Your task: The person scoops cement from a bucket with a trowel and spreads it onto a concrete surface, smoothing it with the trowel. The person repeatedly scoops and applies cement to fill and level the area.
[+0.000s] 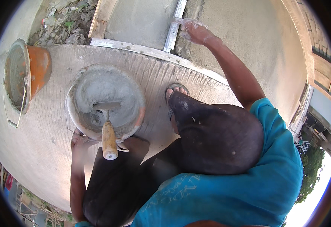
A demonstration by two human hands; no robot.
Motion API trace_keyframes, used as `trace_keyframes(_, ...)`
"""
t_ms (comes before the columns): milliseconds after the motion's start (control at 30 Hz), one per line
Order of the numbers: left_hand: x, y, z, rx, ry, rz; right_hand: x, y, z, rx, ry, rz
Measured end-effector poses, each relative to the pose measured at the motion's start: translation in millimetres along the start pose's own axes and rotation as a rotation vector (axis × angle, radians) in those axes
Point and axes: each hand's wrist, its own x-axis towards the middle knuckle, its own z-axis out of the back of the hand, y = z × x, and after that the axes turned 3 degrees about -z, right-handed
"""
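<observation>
In the head view, the right hand (pixel 195 31) is at the upper middle of the frame, the arm reaching up from the right. Its fingers are bent and smeared with grey, and the fingertips lie on a straight metal bar (pixel 172 37); whether they close fully around it cannot be told. The bar runs from the top edge down to a pale edging strip (pixel 129 46), its near end just at that strip, so part of it lies under the fingers and part extends below them. A smooth grey panel (pixel 141 22) lies to the left of the bar, and a broader grey surface (pixel 256 38) spreads to its right, beneath the hand.

The left hand (pixel 78 140) is at the lower left of the centre, against the near left side of a bucket (pixel 140 115). Its fingers are bent close to the rim, partly hidden, and how tightly they hold cannot be told. The bucket lies up and to the right of this hand, with grey mortar (pixel 105 83) inside. A trowel (pixel 108 132) rests across it, blade over the mortar and wooden handle projecting over the near rim, just right of the left hand. An orange bucket (pixel 40 66) lies tipped at the upper left.
</observation>
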Motion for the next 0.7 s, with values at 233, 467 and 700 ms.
trace_keyframes(233,1,5,9,0.051,-0.021,-0.016,12,-2,-36,0.005,-0.024,0.173)
trace_keyframes(467,9,-5,12,0.156,-0.028,-0.096,5,9,-32,0.062,-0.008,0.041)
trace_keyframes(700,9,-4,9,0.227,-0.088,-0.103,35,-19,-67,0.078,-0.068,0.137)
